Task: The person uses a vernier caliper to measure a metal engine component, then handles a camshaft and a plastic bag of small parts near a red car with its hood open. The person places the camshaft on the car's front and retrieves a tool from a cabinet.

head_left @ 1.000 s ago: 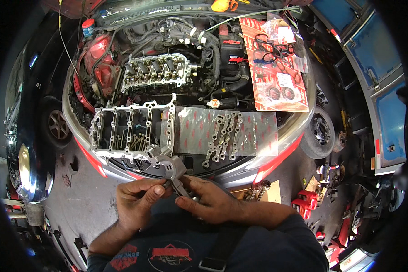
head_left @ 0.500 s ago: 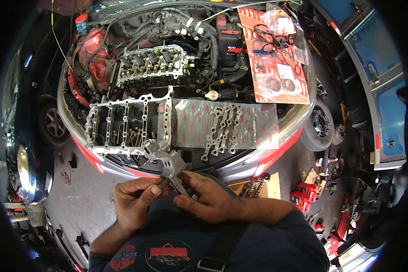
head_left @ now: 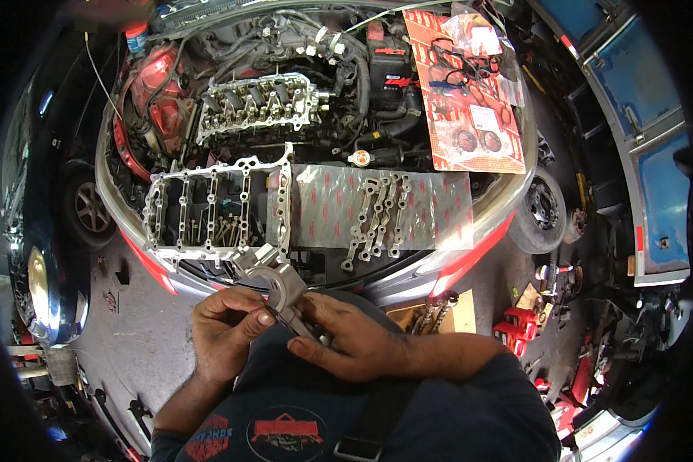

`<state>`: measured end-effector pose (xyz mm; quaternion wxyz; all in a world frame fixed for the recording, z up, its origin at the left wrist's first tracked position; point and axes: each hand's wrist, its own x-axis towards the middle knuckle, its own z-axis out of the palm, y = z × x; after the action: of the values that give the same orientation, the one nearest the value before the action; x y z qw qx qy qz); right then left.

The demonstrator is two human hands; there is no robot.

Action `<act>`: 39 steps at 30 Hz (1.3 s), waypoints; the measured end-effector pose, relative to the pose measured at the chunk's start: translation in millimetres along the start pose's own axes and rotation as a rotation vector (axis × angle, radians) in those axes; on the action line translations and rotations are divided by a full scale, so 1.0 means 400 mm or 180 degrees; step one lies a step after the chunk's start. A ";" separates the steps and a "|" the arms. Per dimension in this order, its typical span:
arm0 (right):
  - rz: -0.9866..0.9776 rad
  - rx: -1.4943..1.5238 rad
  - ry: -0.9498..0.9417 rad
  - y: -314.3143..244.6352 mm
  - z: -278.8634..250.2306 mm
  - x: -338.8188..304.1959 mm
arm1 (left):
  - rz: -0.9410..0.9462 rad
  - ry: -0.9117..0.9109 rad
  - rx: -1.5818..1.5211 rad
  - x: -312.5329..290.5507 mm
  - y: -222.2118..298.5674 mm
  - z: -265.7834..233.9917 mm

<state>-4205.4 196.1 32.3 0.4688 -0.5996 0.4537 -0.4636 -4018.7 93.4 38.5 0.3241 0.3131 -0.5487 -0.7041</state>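
Observation:
My right hand (head_left: pixel 350 339) grips a grey cast metal part (head_left: pixel 289 289) with a round opening, tilted up in front of my body. My left hand (head_left: pixel 227 331) is closed in a pinch, thumb against fingers, right beside the casting's left edge; whatever lies between those fingertips is hidden. Just beyond the casting, a ladder-like aluminium frame (head_left: pixel 248 202) rests across the front of the engine bay, with several bolts (head_left: pixel 225 231) showing inside it. To its right, several rocker-arm-like metal bars (head_left: pixel 377 219) lie on a clear printed plastic sheet (head_left: pixel 327 204).
An open cylinder head (head_left: pixel 258 108) sits in the engine bay, with a black battery (head_left: pixel 393 73) to its right. A red gasket package (head_left: pixel 473 108) leans at the back right. Below right, a cardboard box (head_left: pixel 458 316) holds shafts. A loose wheel (head_left: pixel 543 204) stands farther right.
The casting has tipped and turned in my right hand, its upper end swinging left, its round opening now showing more. My left fingertips have shifted slightly left along its edge.

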 end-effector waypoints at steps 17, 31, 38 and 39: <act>0.0212 0.0727 -0.0180 -0.012 -0.017 0.003 | -0.0369 -0.0874 -0.0735 0.038 0.034 0.003; -0.0325 -0.0141 -0.0431 -0.015 -0.013 0.003 | -0.0236 -0.1167 0.0372 -0.005 0.093 0.001; -0.0252 -0.0170 -0.0491 -0.017 -0.014 0.001 | -0.0208 -0.1047 0.0192 -0.023 0.103 0.009; -0.0268 -0.0156 -0.0504 -0.015 -0.012 0.002 | -0.0269 -0.0973 0.0157 -0.026 0.102 0.009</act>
<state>-4209.2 195.5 39.1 0.4685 -0.6642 0.4008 -0.4228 -4011.0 96.1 79.9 0.1991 0.2330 -0.5952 -0.7429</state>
